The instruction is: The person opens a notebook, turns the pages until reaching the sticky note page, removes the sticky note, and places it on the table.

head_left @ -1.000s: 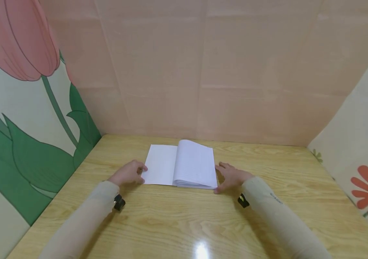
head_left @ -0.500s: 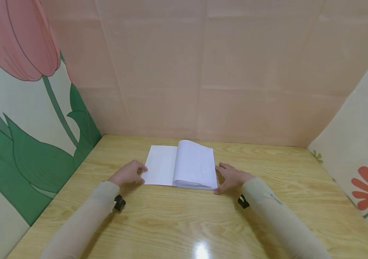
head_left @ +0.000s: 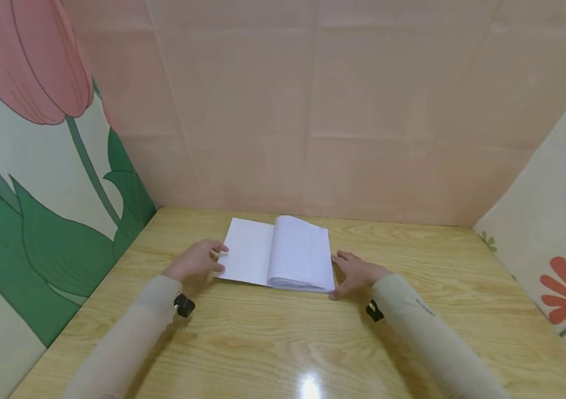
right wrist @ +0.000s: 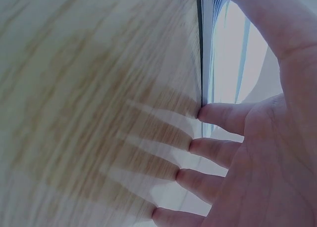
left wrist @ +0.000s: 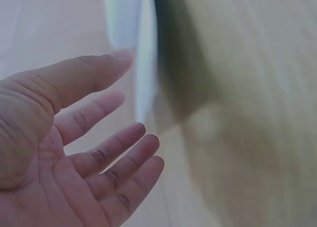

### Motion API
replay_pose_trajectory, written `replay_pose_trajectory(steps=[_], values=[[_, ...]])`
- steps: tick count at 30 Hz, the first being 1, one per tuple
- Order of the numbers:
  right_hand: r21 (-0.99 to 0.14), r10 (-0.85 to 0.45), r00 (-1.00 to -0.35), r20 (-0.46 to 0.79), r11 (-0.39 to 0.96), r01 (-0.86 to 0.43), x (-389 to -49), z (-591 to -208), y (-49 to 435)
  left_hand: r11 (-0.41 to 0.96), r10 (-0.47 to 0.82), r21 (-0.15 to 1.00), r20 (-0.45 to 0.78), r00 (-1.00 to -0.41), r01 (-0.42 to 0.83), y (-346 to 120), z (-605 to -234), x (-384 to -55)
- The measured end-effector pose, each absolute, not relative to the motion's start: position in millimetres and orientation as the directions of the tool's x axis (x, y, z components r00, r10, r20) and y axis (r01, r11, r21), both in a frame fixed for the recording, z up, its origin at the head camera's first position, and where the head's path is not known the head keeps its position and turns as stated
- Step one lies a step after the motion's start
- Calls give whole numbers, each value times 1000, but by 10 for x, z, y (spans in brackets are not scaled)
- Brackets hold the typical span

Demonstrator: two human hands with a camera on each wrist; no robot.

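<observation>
Presently touching the unfolded notebook (head_left: 298,252), just below frame centre, with left hand (head_left: 194,260) at its left edge and right hand (head_left: 358,272) at its right, fingers spread apart on both.

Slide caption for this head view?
A person's left hand and right hand flank an open rectangular white paper notebook on a yellowish wood-grain table.

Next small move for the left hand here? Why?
I'd probably have the left hand swing the open notebook's left side up toward the right-hand pages: its outer edge looks raised off the table in the left wrist view, and the right hand rests at the notebook's right edge.
</observation>
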State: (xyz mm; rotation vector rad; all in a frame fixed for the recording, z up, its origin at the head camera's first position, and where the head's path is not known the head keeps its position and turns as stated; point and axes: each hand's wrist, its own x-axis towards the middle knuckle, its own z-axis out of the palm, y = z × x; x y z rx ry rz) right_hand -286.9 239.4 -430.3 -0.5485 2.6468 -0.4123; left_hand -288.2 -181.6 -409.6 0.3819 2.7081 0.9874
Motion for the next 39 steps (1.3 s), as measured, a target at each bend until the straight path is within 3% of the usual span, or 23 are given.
replay_pose_trajectory(steps=[11,21,31,39], values=[[-346,-428,-839,-335,884,-313,-2890,-4282,2398,700,359,664,-7,-933,264,-1544,-3664,-2937],[-368,-435,-834,-340,877,-308,-2886,-4270,2377,536,493,718,161,-855,445,-989,-3455,-2996],[-359,-424,-839,-342,884,-300,-2884,-4262,2364,451,589,739,176,-789,501,-448,-3534,-2981],[-363,-429,-843,-324,880,-308,-2871,-4271,2360,471,644,746,73,-761,471,-202,-3773,-2961]])
